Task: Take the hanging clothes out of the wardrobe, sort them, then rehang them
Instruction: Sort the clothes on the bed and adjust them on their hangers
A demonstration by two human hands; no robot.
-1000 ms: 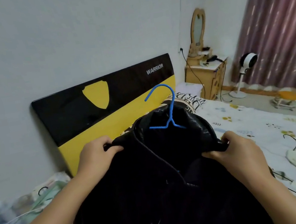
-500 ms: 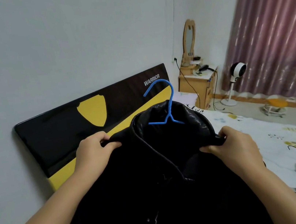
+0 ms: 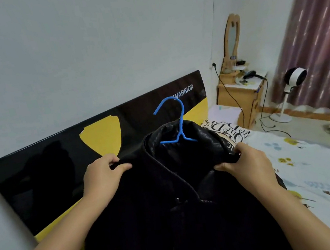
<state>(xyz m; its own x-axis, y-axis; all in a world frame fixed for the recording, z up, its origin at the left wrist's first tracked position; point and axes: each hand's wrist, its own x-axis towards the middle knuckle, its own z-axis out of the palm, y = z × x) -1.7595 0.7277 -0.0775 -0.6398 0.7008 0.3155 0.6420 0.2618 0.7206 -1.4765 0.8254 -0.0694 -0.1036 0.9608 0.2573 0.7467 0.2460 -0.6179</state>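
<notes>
Jacket (image 3: pixel 174 219) on hanger (image 3: pixel 177 123) | left hand (image 3: pixel 101 177), right hand (image 3: pixel 249 165) grip shoulders

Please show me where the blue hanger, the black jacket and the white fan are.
blue hanger (image 3: pixel 181 120): head view, on its upright neck below the hook.
black jacket (image 3: pixel 153 223): head view, on the front panel.
white fan (image 3: pixel 296 77): head view, on its round head.

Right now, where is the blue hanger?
Head view, centre: the blue hanger sits inside the black jacket's collar, hook sticking up before the headboard, between the left hand and right hand.
</notes>
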